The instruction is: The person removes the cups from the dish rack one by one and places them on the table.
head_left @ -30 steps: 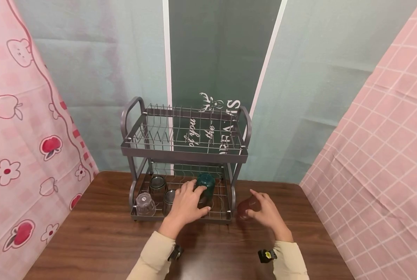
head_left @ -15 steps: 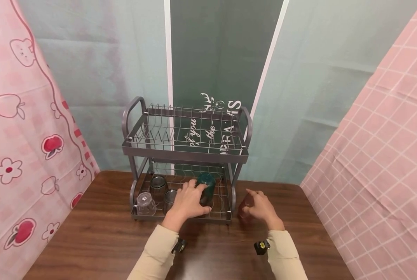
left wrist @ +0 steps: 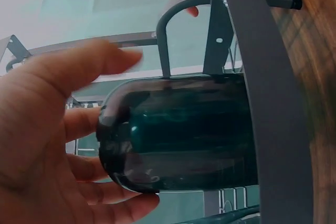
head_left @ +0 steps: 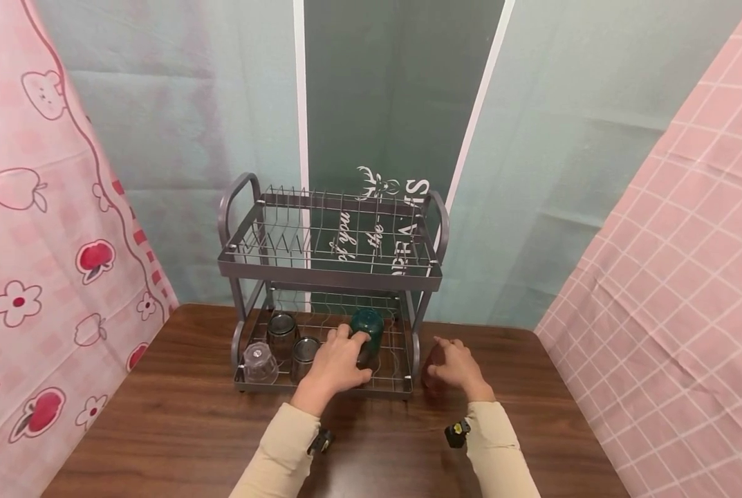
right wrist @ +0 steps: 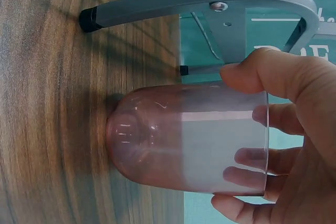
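A dark teal glass (left wrist: 181,135) stands upside down on the lower tier of the dish rack (head_left: 330,277). Around its rounded base, my left hand (head_left: 336,363) has its fingers loosely spread, and the thumb (left wrist: 113,59) is held off the glass in the left wrist view. To the right of the rack, a clear pinkish glass (right wrist: 157,140) is upright, its rounded bottom at the tabletop. My right hand (head_left: 460,366) holds it near the rim, thumb (right wrist: 247,77) on one side and fingers round the other; in the head view the hand hides much of it.
Two smoky glasses, one behind (head_left: 281,335) and one in front (head_left: 304,356), stand on the left of the lower tier beside a small clear glass (head_left: 259,363). The upper tier holds wire plate slots. Curtains hang behind and beside the wooden table (head_left: 159,415).
My right hand has moved left toward the rack with the pinkish glass, which has gone from tilted to upright. My left hand has drawn back slightly; the teal glass stays in place.
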`<state>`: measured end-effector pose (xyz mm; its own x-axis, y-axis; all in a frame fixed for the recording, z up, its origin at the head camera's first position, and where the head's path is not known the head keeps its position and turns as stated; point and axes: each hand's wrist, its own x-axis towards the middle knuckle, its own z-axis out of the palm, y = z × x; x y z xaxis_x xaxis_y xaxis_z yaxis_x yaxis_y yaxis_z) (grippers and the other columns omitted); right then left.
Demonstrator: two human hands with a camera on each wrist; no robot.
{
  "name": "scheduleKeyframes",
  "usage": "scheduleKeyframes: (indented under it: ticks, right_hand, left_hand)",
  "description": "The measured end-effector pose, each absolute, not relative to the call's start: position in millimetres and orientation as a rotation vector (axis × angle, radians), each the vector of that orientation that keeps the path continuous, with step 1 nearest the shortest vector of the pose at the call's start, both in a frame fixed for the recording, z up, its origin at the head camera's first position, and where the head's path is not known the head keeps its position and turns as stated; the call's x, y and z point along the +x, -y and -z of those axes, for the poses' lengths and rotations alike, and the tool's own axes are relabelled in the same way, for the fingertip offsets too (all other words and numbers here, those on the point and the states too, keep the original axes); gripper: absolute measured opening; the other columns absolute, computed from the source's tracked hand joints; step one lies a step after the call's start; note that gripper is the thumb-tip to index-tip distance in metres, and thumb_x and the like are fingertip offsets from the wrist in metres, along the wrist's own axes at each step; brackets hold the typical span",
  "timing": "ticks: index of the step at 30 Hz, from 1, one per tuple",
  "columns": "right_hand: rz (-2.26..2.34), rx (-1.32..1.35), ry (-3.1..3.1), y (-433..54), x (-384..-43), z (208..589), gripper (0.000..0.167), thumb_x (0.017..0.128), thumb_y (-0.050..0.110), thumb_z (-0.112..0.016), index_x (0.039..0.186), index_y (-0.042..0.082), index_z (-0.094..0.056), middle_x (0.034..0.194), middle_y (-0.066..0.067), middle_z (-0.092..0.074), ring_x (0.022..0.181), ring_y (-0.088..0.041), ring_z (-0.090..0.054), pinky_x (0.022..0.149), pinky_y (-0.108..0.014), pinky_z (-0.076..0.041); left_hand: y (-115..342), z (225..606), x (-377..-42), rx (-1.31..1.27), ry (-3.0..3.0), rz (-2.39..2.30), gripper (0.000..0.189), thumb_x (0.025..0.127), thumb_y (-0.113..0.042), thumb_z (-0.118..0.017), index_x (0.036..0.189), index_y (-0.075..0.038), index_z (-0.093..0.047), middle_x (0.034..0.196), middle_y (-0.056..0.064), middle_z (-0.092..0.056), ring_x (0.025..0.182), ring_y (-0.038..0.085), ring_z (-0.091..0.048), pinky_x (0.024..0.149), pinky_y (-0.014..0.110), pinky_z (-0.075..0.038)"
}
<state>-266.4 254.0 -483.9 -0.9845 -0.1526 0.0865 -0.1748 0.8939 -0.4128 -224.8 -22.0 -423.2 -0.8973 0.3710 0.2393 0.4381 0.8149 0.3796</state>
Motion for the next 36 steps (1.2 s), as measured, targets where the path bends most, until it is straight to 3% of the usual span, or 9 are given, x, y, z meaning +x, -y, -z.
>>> scheduleKeyframes:
  ticks: [4,13,25,36]
  right_hand:
    - [-0.64,0.224,3.017,-253.0,-270.5,486.5,0.065,0.074,0.018,-0.07,0.132,0.0,-0.048,0.119,-0.03,-0.045,0.106,-0.049,-0.045,0.075,-0.056,-0.044]
    - [-0.672,0.118,3.025,-251.9,-273.9,492.6,0.066,0.076,0.021,-0.069,0.135,0.001,-0.046,0.124,-0.029,-0.041,0.11,-0.047,-0.041,0.075,-0.058,-0.043]
    - [-0.727,0.19,3.064,-253.7,-269.0,480.6,0.072,0.077,0.022,-0.072,0.137,-0.004,-0.04,0.129,-0.035,-0.037,0.116,-0.054,-0.033,0.084,-0.062,-0.037]
    - [-0.728,0.188,3.073,-250.6,-261.4,472.5,0.071,0.078,0.02,-0.072,0.136,-0.006,-0.039,0.128,-0.037,-0.035,0.116,-0.055,-0.033,0.085,-0.062,-0.037]
  left_hand:
    - [23.3,426.1,-226.6,-0.65,2.811,0.657,0.051,0.073,-0.023,-0.075,0.12,-0.01,-0.06,0.112,0.018,-0.047,0.1,0.034,-0.047,0.062,0.042,-0.049]
    - [23.9,427.4,-228.3,-0.653,2.826,0.665,0.051,0.073,-0.024,-0.075,0.12,-0.012,-0.059,0.111,0.017,-0.047,0.099,0.033,-0.047,0.06,0.042,-0.049]
    - [29.0,413.4,-227.4,-0.678,2.801,0.631,0.05,0.072,-0.022,-0.076,0.118,-0.009,-0.061,0.108,0.017,-0.048,0.093,0.03,-0.047,0.058,0.04,-0.048]
    - [28.7,404.6,-224.1,-0.683,2.777,0.669,0.051,0.073,-0.023,-0.075,0.121,-0.011,-0.06,0.111,0.017,-0.048,0.094,0.029,-0.047,0.062,0.039,-0.049]
